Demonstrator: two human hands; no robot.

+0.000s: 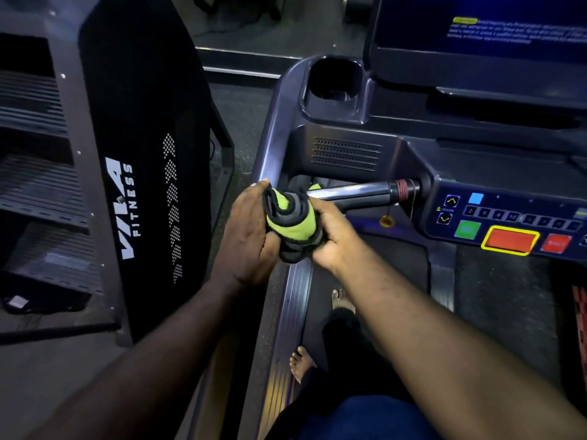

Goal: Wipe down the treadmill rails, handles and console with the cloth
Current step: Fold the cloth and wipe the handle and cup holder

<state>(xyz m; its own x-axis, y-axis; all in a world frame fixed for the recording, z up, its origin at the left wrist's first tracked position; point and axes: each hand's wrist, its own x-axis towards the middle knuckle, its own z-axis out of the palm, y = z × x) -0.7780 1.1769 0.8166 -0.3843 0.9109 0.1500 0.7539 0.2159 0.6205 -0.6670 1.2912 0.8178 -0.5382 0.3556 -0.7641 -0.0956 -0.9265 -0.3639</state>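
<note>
Sitting at the free end of the chrome handle [352,192], the green-and-grey cloth [290,222] is rolled into a thick wad, and both hands are clamped on it. The left hand [247,230] curls over the side turned away from the handle, while the right hand [330,236] grips it from underneath on the handle's side. The fingers hide whether the wad encloses the bar's tip or only lies against it, though a scrap of green just behind the handle suggests it is wrapped round. A two-handed hold like this probably serves to squeeze the fabric tight round the tube, so that a twist or a slide cleans it all the way round. Where the handle enters its socket, a red cord [402,188] is wound on it, with a yellow clip [386,221] dangling just below; a stroke along the bar would need to stop short of these. Past the socket lies the console keypad [508,214] with its red stop button [509,241]. Above the handle's free end the side rail [270,144] climbs to the cup holder [335,79], with the lit screen [508,23] further on. Below the handle run the ribbed foot rail [293,300] and bare feet [301,363]; off its free end stands a black neighbouring machine [136,154].
</note>
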